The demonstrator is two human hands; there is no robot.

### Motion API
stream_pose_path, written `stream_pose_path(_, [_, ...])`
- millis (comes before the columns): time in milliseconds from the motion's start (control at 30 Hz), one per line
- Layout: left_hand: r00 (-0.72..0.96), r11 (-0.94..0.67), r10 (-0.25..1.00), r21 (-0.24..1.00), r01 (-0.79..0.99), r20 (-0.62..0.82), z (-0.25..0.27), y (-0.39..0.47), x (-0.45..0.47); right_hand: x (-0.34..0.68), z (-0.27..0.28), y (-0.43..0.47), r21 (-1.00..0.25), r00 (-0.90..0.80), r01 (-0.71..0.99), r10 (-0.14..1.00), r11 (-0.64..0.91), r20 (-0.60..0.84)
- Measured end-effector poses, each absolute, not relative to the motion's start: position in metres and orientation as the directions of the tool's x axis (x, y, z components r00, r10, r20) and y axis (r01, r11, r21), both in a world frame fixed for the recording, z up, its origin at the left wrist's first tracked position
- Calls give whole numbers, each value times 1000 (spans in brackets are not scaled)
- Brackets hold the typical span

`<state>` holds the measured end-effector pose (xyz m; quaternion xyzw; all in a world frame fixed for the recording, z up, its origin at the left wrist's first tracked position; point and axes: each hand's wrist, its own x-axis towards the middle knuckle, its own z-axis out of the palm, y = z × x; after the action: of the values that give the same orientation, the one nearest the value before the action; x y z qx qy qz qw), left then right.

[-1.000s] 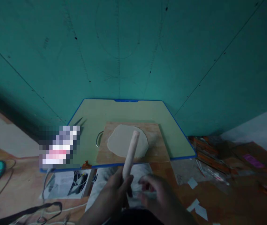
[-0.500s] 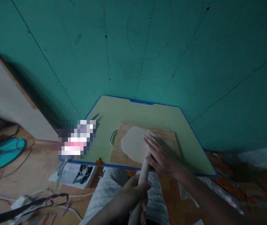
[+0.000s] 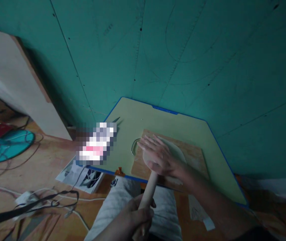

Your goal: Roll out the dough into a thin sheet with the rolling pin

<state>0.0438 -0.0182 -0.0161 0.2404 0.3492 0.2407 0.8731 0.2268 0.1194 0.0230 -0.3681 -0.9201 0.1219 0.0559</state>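
A long pale rolling pin (image 3: 149,190) slants from my lap up over the near edge of the wooden cutting board (image 3: 196,154). My left hand (image 3: 138,216) is wrapped round its near part, below the table edge. My right hand (image 3: 158,154) lies flat with fingers stretched out, over the left part of a thin round sheet of dough (image 3: 177,151). The far end of the pin disappears beneath that palm. Whether the fingers press the dough or only the pin is hidden.
The board rests on a pale folding table (image 3: 130,112) with a blue rim, against a green wall. A pixelated item (image 3: 96,144) occupies its left side. An orange clip (image 3: 120,171) grips the front edge. Cables and a power strip (image 3: 28,201) lie on the floor.
My right hand has swung left across the dough and now covers its left part, the fingers pointing left. My left hand still grips the pin. The view has shifted, moving the table rightward.
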Motion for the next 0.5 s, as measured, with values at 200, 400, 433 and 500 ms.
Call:
stream_pose_path(200, [486,484,705,851,204,-517,1,-8,21,217,31,124,-280,-706,680,708,678,1])
stream_pose_path(400, [411,-205,900,691,693,-145,21,6,15,235,19,108,-246,-686,678,716,693,127])
stream_pose_path(433, [420,-267,901,624,735,-109,24,10,13,240,16,103,-242,-670,690,728,682,145])
stream_pose_path(500, [424,-339,902,478,810,-78,28,21,9,253,9,91,-248,-619,722,763,646,185])
